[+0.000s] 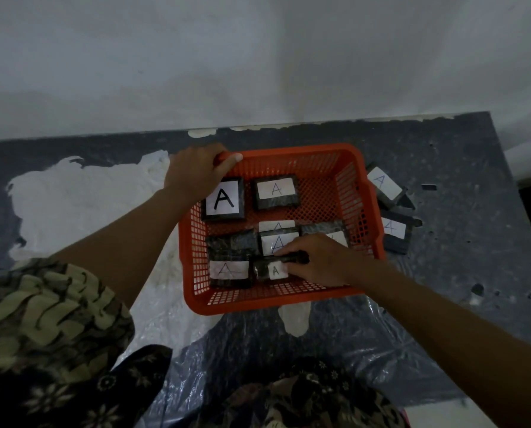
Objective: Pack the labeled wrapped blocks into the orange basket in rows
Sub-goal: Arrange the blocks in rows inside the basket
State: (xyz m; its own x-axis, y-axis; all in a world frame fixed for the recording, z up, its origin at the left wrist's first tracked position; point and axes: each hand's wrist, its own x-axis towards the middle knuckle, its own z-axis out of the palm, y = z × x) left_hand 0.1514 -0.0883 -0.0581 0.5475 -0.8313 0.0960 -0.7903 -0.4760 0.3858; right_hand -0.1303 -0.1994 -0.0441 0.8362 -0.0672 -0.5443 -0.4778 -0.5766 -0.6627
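The orange basket (289, 302) sits on the dark floor sheet. Inside lie several black wrapped blocks with white "A" labels: one at the far left (224, 199), one beside it (276, 192), one at the near left (229, 269) and others in the middle row. My left hand (196, 169) grips the basket's far left corner rim. My right hand (319, 257) is inside the basket, fingers closed on a small wrapped block (270, 270) at the near row. Two more labeled blocks (384, 183) (394, 230) lie outside, right of the basket.
A white wall rises behind the floor edge (289, 123). White worn patches (82, 193) mark the floor to the left. Crinkled plastic sheet (289, 344) lies below the basket. My patterned clothing (48, 319) fills the lower left.
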